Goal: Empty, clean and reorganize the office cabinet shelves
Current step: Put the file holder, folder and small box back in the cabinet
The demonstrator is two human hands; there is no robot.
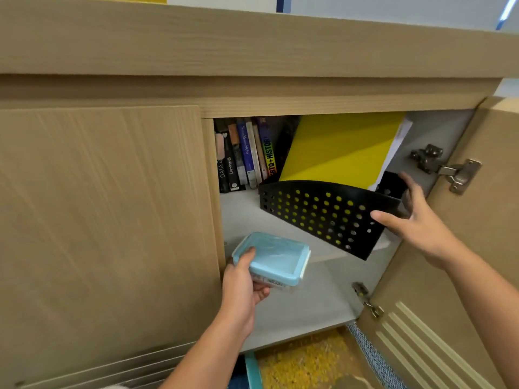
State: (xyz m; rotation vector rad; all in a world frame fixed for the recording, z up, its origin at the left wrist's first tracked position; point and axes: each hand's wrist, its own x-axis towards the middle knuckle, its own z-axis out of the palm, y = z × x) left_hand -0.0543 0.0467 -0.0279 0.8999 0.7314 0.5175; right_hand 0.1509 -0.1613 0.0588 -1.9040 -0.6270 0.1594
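The wooden cabinet stands with its right door [449,276] swung open onto a grey shelf [303,301]. My left hand [243,279] grips a light blue lidded plastic box [276,259] at the shelf's front left. My right hand [415,217] holds the front end of a black perforated file holder [314,211], thumb on its near side and fingers behind. A yellow folder [337,150] with white papers stands tilted in the holder. A row of upright books [244,155] lines the back left of the shelf.
The left cabinet door [101,220] is closed. Metal hinges [446,168] sit on the right inner wall by the open door. Below the shelf's front edge lie a yellow patterned surface [306,360] and a teal edge on the floor.
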